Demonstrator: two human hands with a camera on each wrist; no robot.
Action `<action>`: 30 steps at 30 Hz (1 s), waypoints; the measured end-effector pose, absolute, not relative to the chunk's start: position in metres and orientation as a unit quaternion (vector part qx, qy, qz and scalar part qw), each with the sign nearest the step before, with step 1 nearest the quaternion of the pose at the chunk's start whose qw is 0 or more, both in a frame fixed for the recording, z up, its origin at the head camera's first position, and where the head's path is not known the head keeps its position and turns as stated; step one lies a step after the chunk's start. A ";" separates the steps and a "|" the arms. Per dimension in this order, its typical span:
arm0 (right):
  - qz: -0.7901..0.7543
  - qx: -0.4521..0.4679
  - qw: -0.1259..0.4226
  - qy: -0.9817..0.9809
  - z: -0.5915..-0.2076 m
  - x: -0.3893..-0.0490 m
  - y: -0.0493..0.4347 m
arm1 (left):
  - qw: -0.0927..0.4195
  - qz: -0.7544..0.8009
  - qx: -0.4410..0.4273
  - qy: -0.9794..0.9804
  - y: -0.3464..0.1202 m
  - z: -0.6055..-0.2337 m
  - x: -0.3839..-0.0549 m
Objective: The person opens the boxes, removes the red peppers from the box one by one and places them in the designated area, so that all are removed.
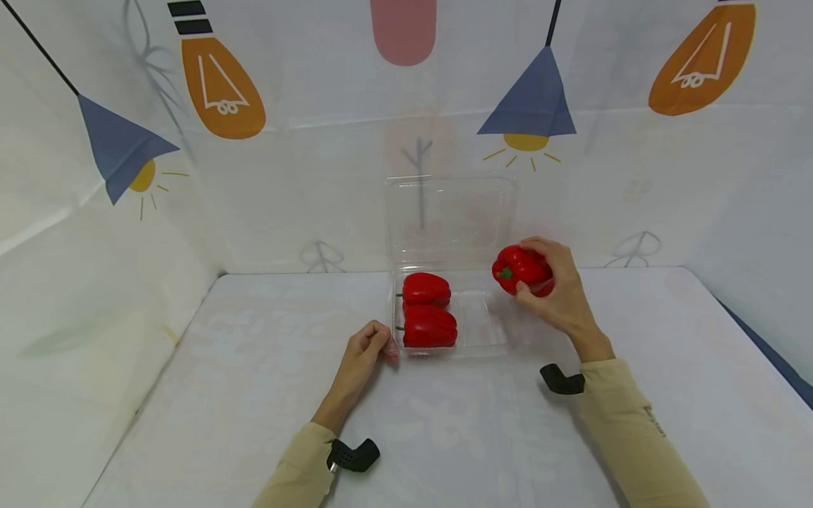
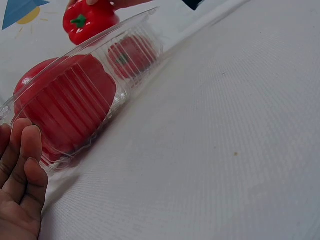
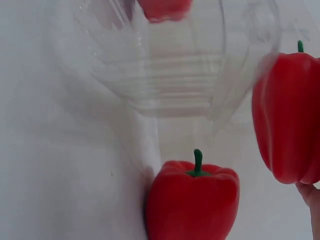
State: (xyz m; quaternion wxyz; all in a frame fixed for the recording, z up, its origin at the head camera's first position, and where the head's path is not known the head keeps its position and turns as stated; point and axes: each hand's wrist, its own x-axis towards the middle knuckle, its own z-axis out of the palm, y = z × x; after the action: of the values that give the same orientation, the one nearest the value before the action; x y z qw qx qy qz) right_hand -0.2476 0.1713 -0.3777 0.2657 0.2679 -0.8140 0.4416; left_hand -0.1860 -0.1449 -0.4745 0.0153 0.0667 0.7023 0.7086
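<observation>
My right hand [image 1: 562,293] grips a red bell pepper [image 1: 517,268] with a green stem, raised over the right end of a clear plastic container [image 1: 479,321]. Inside that container, two red bell peppers lie on their sides at the left, a back pepper [image 1: 427,289] and a front pepper [image 1: 430,327], stems pointing left. My left hand [image 1: 360,360] holds the container's near left corner with curled fingers; its thumb is hidden in the left wrist view. Another red bell pepper [image 3: 192,202] rests on the table beside the container, below the held one, mostly hidden by my right hand in the head view.
The container's hinged clear lid [image 1: 451,219] stands raised at the back, near the printed cloth wall [image 1: 286,190]. A white cover lies over the table [image 1: 444,423]. Dark wrist mounts [image 1: 356,456] sit by both sleeves.
</observation>
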 end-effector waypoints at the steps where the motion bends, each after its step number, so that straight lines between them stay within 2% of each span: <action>1: 0.441 0.266 0.264 -0.815 -0.376 -0.247 0.172 | 0.015 0.708 0.066 0.703 -0.145 -0.474 -0.186; 10: 0.436 0.236 0.247 -0.833 -0.375 -0.248 0.181 | 0.011 0.710 0.060 0.702 -0.145 -0.475 -0.186; 30: 0.442 0.223 0.271 -0.826 -0.375 -0.253 0.200 | 0.015 0.705 0.065 0.706 -0.145 -0.475 -0.185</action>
State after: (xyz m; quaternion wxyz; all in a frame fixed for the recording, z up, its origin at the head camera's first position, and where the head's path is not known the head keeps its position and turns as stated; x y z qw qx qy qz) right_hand -0.2527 0.1995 -0.3748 0.2709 0.2230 -0.8257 0.4417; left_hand -0.1854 -0.1452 -0.4746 0.0146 0.0655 0.7060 0.7050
